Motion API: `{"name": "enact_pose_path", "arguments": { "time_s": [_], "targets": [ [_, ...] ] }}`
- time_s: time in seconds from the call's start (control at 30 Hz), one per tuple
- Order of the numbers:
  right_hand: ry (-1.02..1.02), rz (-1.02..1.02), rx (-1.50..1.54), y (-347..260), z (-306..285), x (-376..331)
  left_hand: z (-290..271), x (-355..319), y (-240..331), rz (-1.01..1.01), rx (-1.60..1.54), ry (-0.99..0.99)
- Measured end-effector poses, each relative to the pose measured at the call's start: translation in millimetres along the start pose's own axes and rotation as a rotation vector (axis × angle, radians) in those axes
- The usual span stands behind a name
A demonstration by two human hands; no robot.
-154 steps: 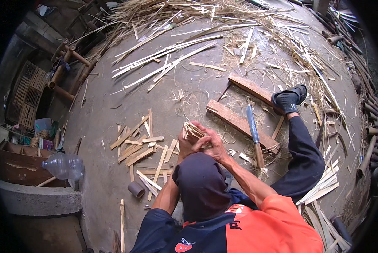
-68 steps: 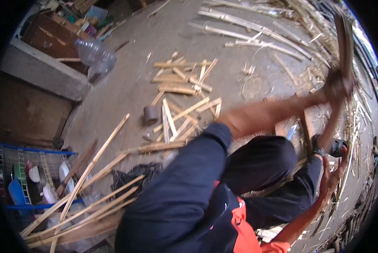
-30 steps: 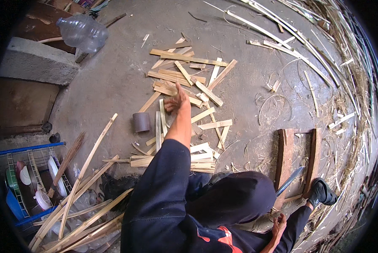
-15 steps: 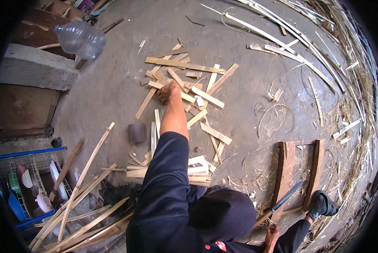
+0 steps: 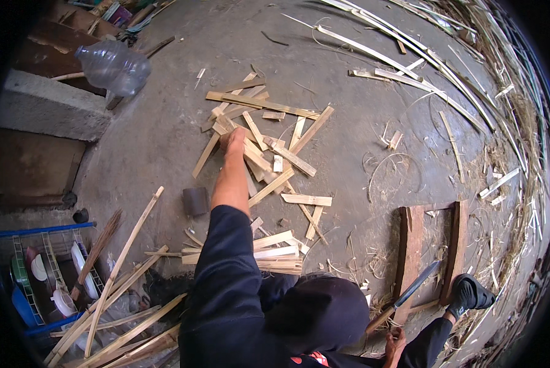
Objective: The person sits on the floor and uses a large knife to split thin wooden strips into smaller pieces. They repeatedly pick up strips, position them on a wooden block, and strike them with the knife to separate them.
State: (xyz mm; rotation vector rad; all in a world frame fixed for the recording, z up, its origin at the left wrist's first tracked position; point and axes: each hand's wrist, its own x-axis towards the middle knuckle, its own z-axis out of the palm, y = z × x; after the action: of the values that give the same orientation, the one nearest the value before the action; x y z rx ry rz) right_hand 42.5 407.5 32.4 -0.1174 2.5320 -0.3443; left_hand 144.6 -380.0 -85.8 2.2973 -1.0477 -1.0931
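Pale bamboo slats [image 5: 257,159], loosely piled on concrete floor [image 5: 158,141], lay immediately right of the nearer left hand [image 5: 230,142], closest pieces slanting upper left to lower right; its fingers' hold indeterminable; right hand [image 5: 396,345] well apart, beside knife [image 5: 405,299], finger closure likewise indeterminable.

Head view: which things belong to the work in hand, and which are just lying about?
In use, apparently:
- wooden slats around the left hand
- knife near the right hand
- wooden frame

Just lying about:
- clear plastic bottle
- dish rack
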Motion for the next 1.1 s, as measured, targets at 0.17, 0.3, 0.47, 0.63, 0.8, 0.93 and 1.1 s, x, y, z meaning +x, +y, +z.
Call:
{"name": "enact_pose_path", "arguments": {
  "time_s": [0.17,0.3,0.47,0.63,0.8,0.93,1.1],
  "targets": [
    [-0.002,0.006,0.109,-15.0,-6.2,-10.0,-36.0,-24.8,-24.8,0.155,-0.571,-0.727],
    [0.01,-0.001,0.218,-28.6,-5.0,-12.4,-77.2,-104.7,-3.0,0.318,-0.617,-1.062],
    [0.124,-0.138,0.367,-52.0,12.7,2.2,-63.4,-172.6,-1.8,0.775,0.134,-1.041],
    [0.166,-0.125,0.195,-57.4,38.3,13.1,1.0,-281.0,-26.2,1.199,0.616,-1.004],
    [0.233,-0.043,0.378,-61.7,54.5,12.8,56.7,-273.8,-62.0,1.311,0.67,-0.785],
    [0.267,0.045,0.448,-81.8,63.9,5.9,-6.0,-305.9,-18.1,1.263,0.673,-1.042],
    [0.488,-0.07,0.543,-80.8,91.0,14.5,-85.1,-365.0,12.1,1.045,0.09,-1.296]
  ]
}}
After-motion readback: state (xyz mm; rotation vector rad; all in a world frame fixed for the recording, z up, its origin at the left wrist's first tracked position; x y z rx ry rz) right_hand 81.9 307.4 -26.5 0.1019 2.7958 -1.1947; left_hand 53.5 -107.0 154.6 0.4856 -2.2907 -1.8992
